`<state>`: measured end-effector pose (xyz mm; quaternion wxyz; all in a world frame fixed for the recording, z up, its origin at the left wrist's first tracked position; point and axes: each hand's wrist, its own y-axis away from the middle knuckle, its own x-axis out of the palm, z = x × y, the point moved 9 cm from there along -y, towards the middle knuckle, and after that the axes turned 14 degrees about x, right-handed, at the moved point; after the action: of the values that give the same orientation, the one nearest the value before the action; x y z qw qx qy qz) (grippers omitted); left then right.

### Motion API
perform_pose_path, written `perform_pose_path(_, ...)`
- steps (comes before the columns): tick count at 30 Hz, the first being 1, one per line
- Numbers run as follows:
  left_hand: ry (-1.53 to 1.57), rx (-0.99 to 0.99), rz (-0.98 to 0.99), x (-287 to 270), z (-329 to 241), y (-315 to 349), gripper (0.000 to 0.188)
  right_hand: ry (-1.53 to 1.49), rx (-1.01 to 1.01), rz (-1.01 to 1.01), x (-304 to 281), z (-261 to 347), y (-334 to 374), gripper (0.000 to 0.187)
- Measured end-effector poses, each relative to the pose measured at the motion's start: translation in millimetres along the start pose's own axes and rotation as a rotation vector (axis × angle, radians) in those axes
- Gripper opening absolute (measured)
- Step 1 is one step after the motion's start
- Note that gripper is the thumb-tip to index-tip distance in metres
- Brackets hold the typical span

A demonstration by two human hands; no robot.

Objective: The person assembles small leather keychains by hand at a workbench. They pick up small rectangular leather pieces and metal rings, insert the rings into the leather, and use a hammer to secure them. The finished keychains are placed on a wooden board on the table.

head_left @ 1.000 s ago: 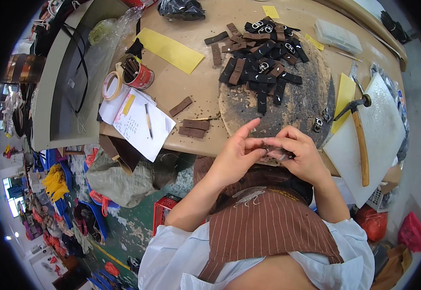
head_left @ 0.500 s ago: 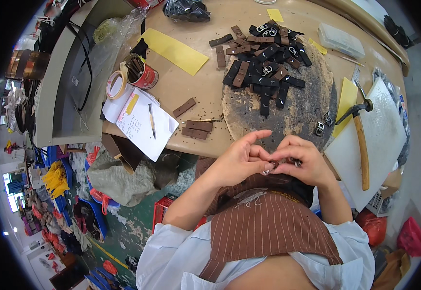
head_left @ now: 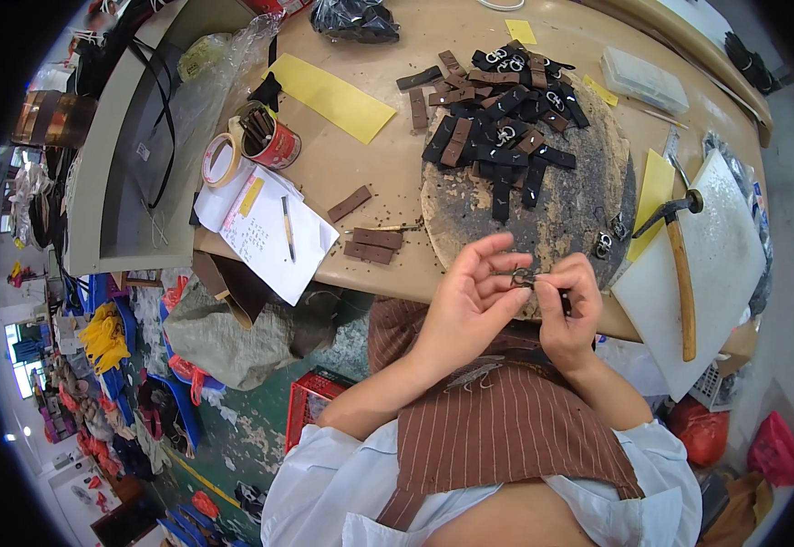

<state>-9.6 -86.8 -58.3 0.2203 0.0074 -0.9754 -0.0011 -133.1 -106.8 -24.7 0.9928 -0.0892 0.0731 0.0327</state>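
Above the near edge of a round worn board, both my hands meet over a small metal clasp. My left hand has its thumb and curled fingers closed on the clasp, palm turned up. My right hand pinches at the clasp's other side; something dark, apparently a short strap, shows between its fingers. How strap and clasp join is hidden. Beyond the hands, black and brown leather straps are heaped on the board, several with silver clasps. Loose metal clasps lie at the board's right side.
To the right, a hammer rests on a white board. On the left are brown leather pieces, a notebook with a pen, a tape roll and a red can of brown strips. A clear plastic box stands far right.
My left hand has turned palm-up and moved slightly right, its fingers curling more. My right hand has turned more upright, and the clasp now shows between the hands.
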Motion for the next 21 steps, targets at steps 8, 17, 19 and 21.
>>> perform_pose_path(8,0.405,-0.203,-0.122,-7,19,3,0.027,0.006,-0.016,0.238,14,13,-4,0.025)
perform_pose_path(17,0.029,-0.235,0.242,-3,-10,0,0.066,-0.053,0.22,0.775,27,13,-23,0.022)
perform_pose_path(19,0.022,-0.257,0.246,-1,-11,3,0.066,-0.076,0.258,0.843,30,16,-21,0.019)
perform_pose_path(21,-0.007,-0.276,0.252,2,-12,4,0.065,-0.103,0.271,0.896,32,19,-18,0.016)
